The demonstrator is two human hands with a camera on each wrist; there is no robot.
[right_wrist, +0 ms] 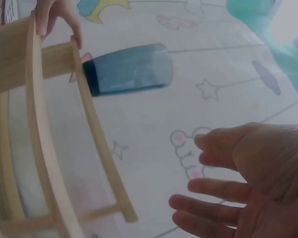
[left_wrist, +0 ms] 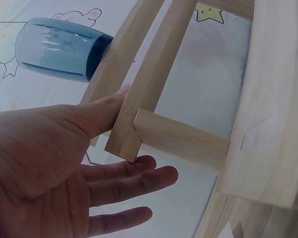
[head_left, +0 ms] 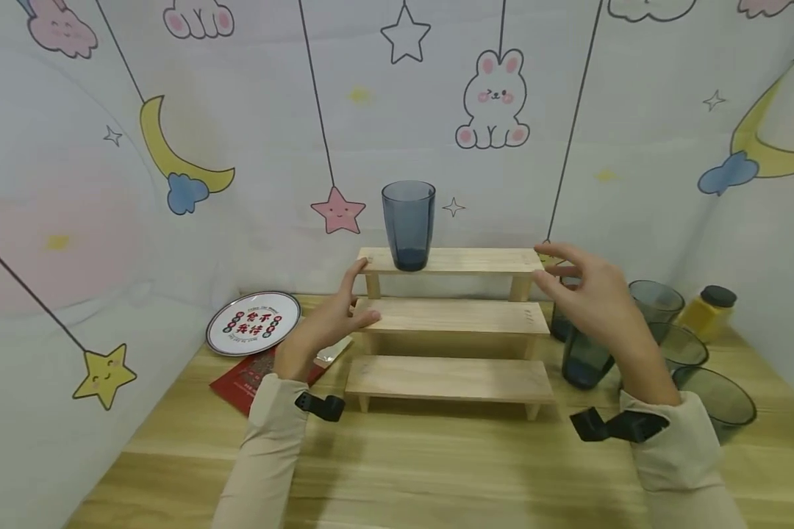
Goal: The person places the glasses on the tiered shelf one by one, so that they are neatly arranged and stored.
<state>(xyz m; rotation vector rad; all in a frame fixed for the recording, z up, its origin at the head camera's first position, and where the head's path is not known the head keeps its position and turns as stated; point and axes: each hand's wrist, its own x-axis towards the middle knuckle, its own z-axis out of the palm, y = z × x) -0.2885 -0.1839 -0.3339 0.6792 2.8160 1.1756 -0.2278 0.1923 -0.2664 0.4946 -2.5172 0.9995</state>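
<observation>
A three-step wooden stand (head_left: 450, 316) stands on the table, with a blue glass tumbler (head_left: 409, 228) upright on its top step, left of centre. My left hand (head_left: 324, 323) touches the stand's left end. In the left wrist view, its thumb lies against a wooden slat (left_wrist: 154, 64) while the other fingers extend loosely past the end. My right hand (head_left: 592, 297) is beside the right end of the top step. The right wrist view has that hand (right_wrist: 238, 183) apart from the stand, fingers spread and nothing held. Behind it in the head view, a dark glass (head_left: 585, 360) is partly hidden.
Several grey-tinted glasses (head_left: 714, 400) stand at the right, near a yellow jar (head_left: 709, 312) with a black lid. At the left, a white printed plate (head_left: 254, 323) overlaps a red printed item (head_left: 238, 382). A cartoon-patterned cloth (head_left: 271, 147) hangs behind the table.
</observation>
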